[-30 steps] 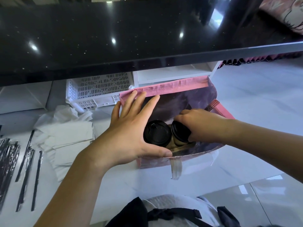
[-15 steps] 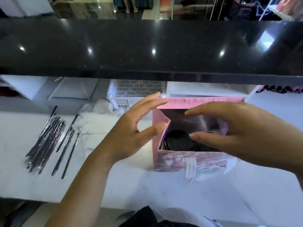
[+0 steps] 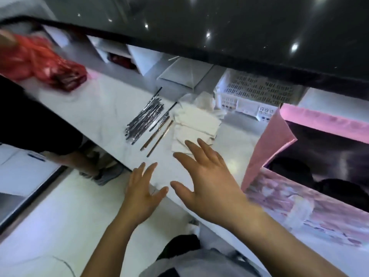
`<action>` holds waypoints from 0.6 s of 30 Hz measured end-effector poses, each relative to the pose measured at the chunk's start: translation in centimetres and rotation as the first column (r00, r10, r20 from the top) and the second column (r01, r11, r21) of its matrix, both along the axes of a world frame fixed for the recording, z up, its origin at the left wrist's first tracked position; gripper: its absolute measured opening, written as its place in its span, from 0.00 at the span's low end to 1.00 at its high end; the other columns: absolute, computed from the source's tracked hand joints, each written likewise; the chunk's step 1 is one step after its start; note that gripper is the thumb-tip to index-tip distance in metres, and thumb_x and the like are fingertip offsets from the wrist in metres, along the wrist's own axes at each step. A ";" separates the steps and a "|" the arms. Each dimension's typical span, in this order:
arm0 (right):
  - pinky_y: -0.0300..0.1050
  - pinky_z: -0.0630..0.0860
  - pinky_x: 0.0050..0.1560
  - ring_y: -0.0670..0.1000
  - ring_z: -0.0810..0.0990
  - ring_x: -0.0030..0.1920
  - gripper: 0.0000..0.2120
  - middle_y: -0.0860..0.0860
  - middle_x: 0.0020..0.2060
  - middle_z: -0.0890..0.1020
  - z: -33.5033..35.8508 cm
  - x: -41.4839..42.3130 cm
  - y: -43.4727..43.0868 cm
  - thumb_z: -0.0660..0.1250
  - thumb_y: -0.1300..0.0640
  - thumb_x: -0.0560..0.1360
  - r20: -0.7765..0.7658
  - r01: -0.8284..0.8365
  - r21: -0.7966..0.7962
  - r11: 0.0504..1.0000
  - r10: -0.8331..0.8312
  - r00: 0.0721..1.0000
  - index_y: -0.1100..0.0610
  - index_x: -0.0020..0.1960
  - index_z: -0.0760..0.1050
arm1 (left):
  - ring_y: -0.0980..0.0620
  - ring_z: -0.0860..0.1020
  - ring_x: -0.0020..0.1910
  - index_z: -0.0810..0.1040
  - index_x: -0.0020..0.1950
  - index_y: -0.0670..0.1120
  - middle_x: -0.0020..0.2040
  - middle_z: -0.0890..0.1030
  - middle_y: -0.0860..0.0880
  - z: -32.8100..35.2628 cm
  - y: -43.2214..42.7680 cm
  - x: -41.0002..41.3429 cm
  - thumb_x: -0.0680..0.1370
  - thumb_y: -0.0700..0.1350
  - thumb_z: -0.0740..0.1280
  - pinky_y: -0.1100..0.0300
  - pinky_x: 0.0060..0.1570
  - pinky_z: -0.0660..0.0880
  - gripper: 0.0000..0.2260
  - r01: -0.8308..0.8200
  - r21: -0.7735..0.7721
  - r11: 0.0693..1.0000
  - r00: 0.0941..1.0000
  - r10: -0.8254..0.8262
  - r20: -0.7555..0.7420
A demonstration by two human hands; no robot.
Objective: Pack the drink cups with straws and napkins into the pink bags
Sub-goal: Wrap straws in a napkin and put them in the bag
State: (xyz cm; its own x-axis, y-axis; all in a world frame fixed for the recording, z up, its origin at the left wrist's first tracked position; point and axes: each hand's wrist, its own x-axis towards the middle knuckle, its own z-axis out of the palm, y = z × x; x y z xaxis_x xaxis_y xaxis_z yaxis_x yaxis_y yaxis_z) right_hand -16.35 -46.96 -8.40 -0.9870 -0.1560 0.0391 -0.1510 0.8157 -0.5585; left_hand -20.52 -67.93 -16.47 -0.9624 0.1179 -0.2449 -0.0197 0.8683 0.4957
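Whole shot is pretty smeared, so the fine detail is mushy. The pink bag (image 3: 267, 148) stands open on the right side of the white counter (image 3: 99, 108), and it's cut off by the right edge of the frame, so only its left wall and part of the patterned front show. The inside is very dark. There are two blackish round shapes low down in it, probably the cup lids (image 3: 337, 189), but the cups themselves are hidden. Over at the far left, a red plastic bag (image 3: 46, 64) is just a blur and I can't make out what's in it. A shoe (image 3: 108, 175) shows on the floor below the counter edge, with the rest of that person mostly out of frame.

Neither hand has hold of anything. The left hand (image 3: 141, 194) is flat with its fingers spread, over the near edge of the counter. The right hand (image 3: 207, 188) is spread wide too, palm down, just left of the bag. Its fingertips reach over the near corner of the napkins (image 3: 193, 126), and I can't tell if they actually touch the paper or just float above it.

The napkins lie in a loose white stack mid-counter. Just left of them is a heap of silvery wrapped straws (image 3: 143, 120), with a couple of brownish ones lying apart between the heap and the napkins. A white basket (image 3: 249, 94) sits behind the napkins, tucked under the overhanging black countertop (image 3: 219, 27).
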 end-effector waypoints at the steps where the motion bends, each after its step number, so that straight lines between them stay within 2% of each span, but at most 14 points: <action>1: 0.63 0.56 0.76 0.62 0.53 0.80 0.30 0.56 0.79 0.61 -1.9 -0.6 -0.2 0.60 0.41 0.75 0.058 0.006 -0.002 1.000 -0.006 0.998 0.50 0.74 0.68 | 0.48 0.46 0.81 0.56 0.80 0.59 0.82 0.51 0.51 -0.6 -0.3 0.4 0.77 0.60 0.68 0.45 0.77 0.50 0.35 0.006 -0.034 0.999 1.000 -0.005 0.014; 4: 0.59 0.50 0.78 0.60 0.46 0.81 0.31 0.55 0.81 0.53 -7.1 -1.8 -0.3 0.61 0.40 0.79 0.194 0.081 0.038 0.996 -0.087 0.977 0.48 0.78 0.60 | 0.47 0.45 0.81 0.54 0.80 0.59 0.82 0.50 0.50 -2.1 -1.1 -0.1 0.77 0.60 0.68 0.46 0.76 0.49 0.36 0.077 -0.085 0.993 0.996 -0.072 0.058; 7: 0.59 0.46 0.79 0.57 0.42 0.81 0.32 0.52 0.81 0.50 -11.0 -2.1 -0.3 0.58 0.38 0.80 0.251 0.209 0.099 0.973 -0.227 0.941 0.46 0.80 0.54 | 0.48 0.45 0.81 0.53 0.79 0.61 0.82 0.49 0.52 -3.4 -1.1 -2.2 0.77 0.61 0.67 0.44 0.76 0.48 0.35 0.160 -0.053 0.986 0.986 -0.157 0.059; 11: 0.60 0.40 0.77 0.57 0.39 0.80 0.33 0.52 0.81 0.47 -14.8 -2.1 -0.5 0.50 0.34 0.79 0.280 0.342 0.234 0.910 -0.400 0.873 0.45 0.80 0.51 | 0.47 0.51 0.80 0.58 0.78 0.59 0.81 0.56 0.49 -4.8 0.1 -8.2 0.73 0.65 0.65 0.41 0.76 0.54 0.36 0.303 0.018 0.953 0.953 -0.303 0.010; 12: 0.59 0.37 0.77 0.57 0.39 0.80 0.33 0.52 0.81 0.47 -15.5 -2.1 -0.7 0.49 0.34 0.79 0.281 0.374 0.263 0.889 -0.441 0.852 0.44 0.80 0.50 | 0.45 0.53 0.80 0.60 0.78 0.57 0.80 0.58 0.48 -5.0 0.5 -9.9 0.72 0.66 0.63 0.40 0.75 0.56 0.36 0.349 0.019 0.937 0.937 -0.349 -0.015; 14: 0.57 0.33 0.76 0.54 0.38 0.80 0.33 0.50 0.82 0.46 -16.6 -1.7 -1.5 0.46 0.34 0.79 0.240 0.433 0.297 0.851 -0.506 0.829 0.44 0.80 0.49 | 0.43 0.57 0.79 0.63 0.78 0.53 0.79 0.61 0.45 -5.1 1.6 -13.3 0.74 0.62 0.66 0.41 0.75 0.57 0.34 0.433 0.041 0.900 0.900 -0.430 -0.064; 16: 0.56 0.33 0.76 0.52 0.38 0.80 0.32 0.48 0.81 0.45 -17.0 -1.4 -2.4 0.44 0.34 0.79 0.201 0.483 0.321 0.815 -0.556 0.806 0.42 0.81 0.48 | 0.42 0.59 0.78 0.66 0.77 0.51 0.78 0.63 0.44 -4.9 3.1 -16.6 0.76 0.56 0.70 0.44 0.75 0.57 0.31 0.520 0.049 0.852 0.851 -0.513 -0.115; 18: 0.55 0.33 0.77 0.50 0.39 0.80 0.31 0.47 0.81 0.46 -17.1 -1.6 -3.1 0.44 0.34 0.80 0.179 0.529 0.341 0.777 -0.607 0.774 0.41 0.81 0.48 | 0.41 0.62 0.77 0.69 0.75 0.49 0.77 0.66 0.43 -4.5 4.8 -20.0 0.75 0.56 0.67 0.45 0.74 0.59 0.30 0.616 0.013 0.787 0.776 -0.605 -0.180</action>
State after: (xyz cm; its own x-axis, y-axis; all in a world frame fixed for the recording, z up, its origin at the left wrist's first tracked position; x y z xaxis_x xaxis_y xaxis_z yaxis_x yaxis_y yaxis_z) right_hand -17.90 -50.11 -25.45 -0.8605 0.4710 -0.1942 0.5083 0.8197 -0.2640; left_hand -40.55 -63.12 -21.00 -0.7068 0.7043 -0.0659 0.5864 0.6355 0.5022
